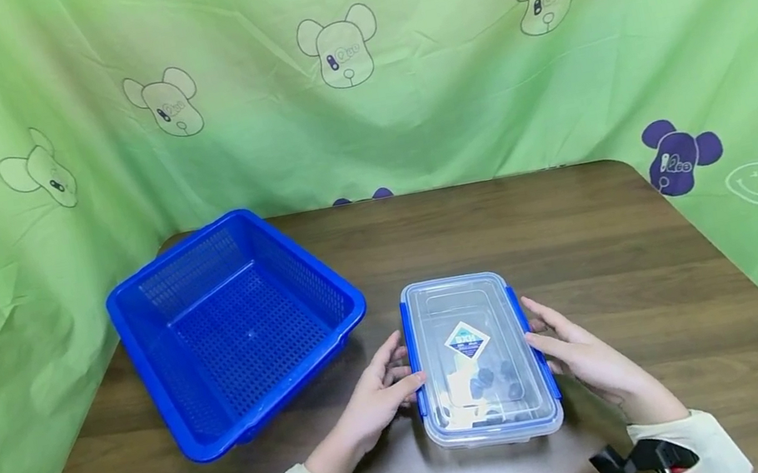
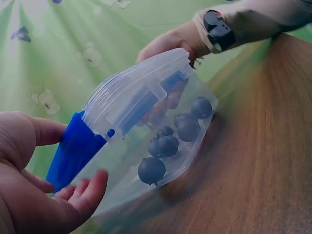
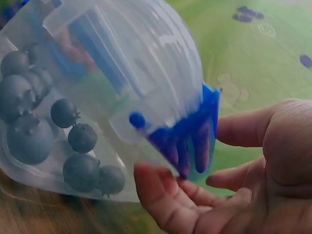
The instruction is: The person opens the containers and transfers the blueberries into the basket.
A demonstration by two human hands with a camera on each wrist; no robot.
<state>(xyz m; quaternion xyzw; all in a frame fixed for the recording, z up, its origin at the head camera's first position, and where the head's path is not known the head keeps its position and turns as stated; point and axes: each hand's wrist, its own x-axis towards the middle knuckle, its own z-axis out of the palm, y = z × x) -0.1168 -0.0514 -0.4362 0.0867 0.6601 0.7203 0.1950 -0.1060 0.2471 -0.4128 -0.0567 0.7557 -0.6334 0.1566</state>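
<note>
A clear plastic storage box [image 1: 485, 387] with a translucent lid [image 1: 461, 302] stands between both hands, its short side toward me. Dark bluish round berries, like blueberries [image 2: 152, 170], lie at its bottom. My left hand [image 1: 379, 389] is at the left side, thumb against the blue latch [image 2: 78, 146] and fingers curled beneath it. On the opposite side my right hand [image 1: 586, 356] has its thumb at the right blue latch [image 3: 207, 131], with fingers below its lower edge. Both latches slant outward from the box wall. A diamond label [image 1: 467, 340] marks the lid.
To the left sits a blue perforated basket [image 1: 349, 305] with nothing in it, near my left hand. The brown wooden table [image 1: 577, 235] runs back to a green printed curtain [image 1: 447, 106]. Black wrist straps [image 1: 646, 458] show at the sleeves.
</note>
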